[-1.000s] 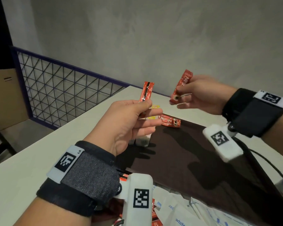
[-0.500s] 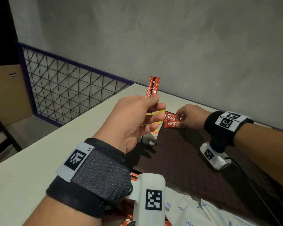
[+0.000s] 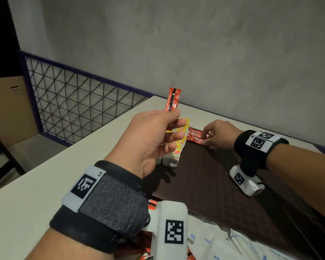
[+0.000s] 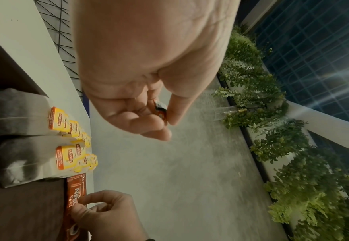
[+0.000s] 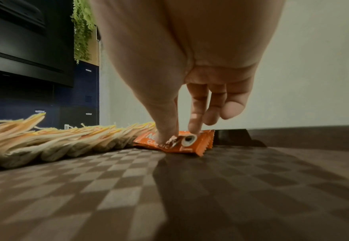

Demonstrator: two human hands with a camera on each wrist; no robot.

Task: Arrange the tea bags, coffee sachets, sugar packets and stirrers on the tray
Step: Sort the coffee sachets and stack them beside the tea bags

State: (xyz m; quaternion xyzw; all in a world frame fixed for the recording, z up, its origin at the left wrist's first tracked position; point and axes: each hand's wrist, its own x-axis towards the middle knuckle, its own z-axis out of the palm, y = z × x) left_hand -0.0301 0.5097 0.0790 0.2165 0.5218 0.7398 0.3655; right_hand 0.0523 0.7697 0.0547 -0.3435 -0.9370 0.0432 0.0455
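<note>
A red coffee sachet stands upright in the air above the tray's far left corner, pinched at its lower end between the thumb and forefinger of the left hand; the remaining fingers of that hand curl loosely beneath it. In the left wrist view only the sachet's bottom end shows between thumb and fingertip.

On the dark checkered tray, two more red sachets lie flat and side by side along the far edge, their lettering facing up. The right hand reaches down onto them, thumb and forefinger pressing on the top of the nearer sachet, the other fingers lifted clear of it; whether the fingers pinch the packet or merely press it flat cannot be told.

Just left of these sachets, touching them, rows of tea bags with yellow tags run along the tray's left edge, overlapping one another.

At the tray's near edge a heap of white sugar packets with blue print lies beside a few red sachets, partly hidden behind the left wrist camera. The tray sits on a white table against a grey wall, with a wire mesh railing past the table's left edge.
</note>
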